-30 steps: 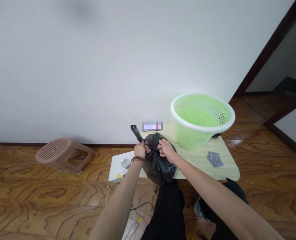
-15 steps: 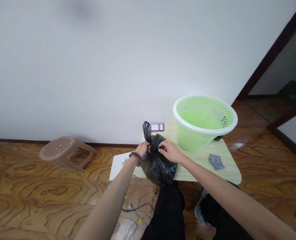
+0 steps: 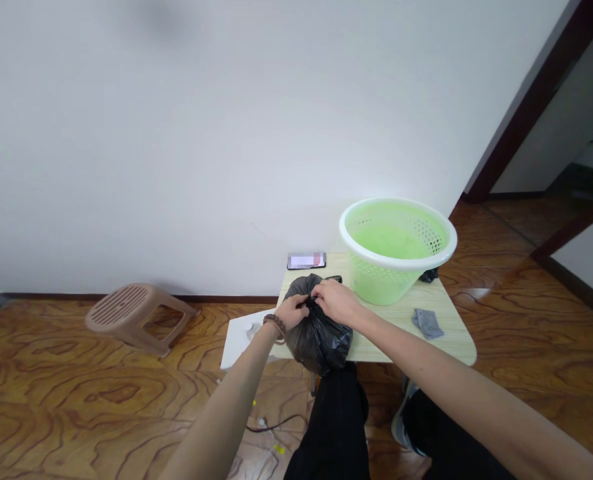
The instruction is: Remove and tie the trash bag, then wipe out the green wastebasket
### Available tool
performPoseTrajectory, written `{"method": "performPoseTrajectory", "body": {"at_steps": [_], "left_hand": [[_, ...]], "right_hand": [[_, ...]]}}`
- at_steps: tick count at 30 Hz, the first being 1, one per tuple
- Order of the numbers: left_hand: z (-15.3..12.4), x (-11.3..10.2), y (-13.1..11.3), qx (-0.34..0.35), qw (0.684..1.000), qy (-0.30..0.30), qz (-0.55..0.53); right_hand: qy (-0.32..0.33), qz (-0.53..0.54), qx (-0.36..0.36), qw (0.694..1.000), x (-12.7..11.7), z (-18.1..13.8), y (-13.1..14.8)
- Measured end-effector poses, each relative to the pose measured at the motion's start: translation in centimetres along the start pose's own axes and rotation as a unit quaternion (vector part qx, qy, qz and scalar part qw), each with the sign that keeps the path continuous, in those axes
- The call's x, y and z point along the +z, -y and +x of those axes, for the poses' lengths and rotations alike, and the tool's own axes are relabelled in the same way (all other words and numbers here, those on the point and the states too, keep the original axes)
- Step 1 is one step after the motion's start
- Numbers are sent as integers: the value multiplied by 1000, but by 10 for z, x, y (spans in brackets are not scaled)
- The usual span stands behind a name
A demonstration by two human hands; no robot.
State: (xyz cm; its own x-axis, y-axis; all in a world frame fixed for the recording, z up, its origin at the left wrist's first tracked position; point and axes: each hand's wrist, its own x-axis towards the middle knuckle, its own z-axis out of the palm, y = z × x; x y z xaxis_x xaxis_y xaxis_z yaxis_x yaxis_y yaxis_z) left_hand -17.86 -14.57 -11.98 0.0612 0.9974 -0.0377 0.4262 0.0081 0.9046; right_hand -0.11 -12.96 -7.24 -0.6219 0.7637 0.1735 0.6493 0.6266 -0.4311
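Observation:
A filled black plastic bag point(image 3: 321, 343) rests at the front left of the small light-wood table point(image 3: 376, 347), bulging over its near edge. My left hand point(image 3: 293, 311), with a brown bead bracelet on the wrist, pinches the gathered top of the bag from the left. From the right, my right hand point(image 3: 337, 300) grips the same gathered neck, fingers bent. The two hands are close together, and the twisted plastic between them is partly hidden by the fingers.
A green basket point(image 3: 383, 283) with a white rim stands at the table's back right, a grey cloth point(image 3: 427, 323) before it. A phone point(image 3: 306, 261) lies by the wall. Left are a brown stool point(image 3: 126, 310) and a white board point(image 3: 233, 347); cables point(image 3: 276, 425) lie on the floor.
The bag's loop that stood up beside the phone is no longer visible there. Both hands have drawn nearer each other at the bag's neck. The view has shifted slightly.

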Motion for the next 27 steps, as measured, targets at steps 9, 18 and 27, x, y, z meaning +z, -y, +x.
{"method": "performPoseTrajectory", "body": {"at_steps": [9, 18, 27], "left_hand": [[2, 5, 3, 27, 995, 5, 99], [9, -12, 3, -131, 990, 40, 22], [11, -20, 3, -119, 980, 77, -141]], "right_hand": [[40, 54, 32, 997, 5, 6, -22], [138, -25, 38, 989, 10, 6, -30], [145, 0, -74, 987, -35, -5, 14]]}}
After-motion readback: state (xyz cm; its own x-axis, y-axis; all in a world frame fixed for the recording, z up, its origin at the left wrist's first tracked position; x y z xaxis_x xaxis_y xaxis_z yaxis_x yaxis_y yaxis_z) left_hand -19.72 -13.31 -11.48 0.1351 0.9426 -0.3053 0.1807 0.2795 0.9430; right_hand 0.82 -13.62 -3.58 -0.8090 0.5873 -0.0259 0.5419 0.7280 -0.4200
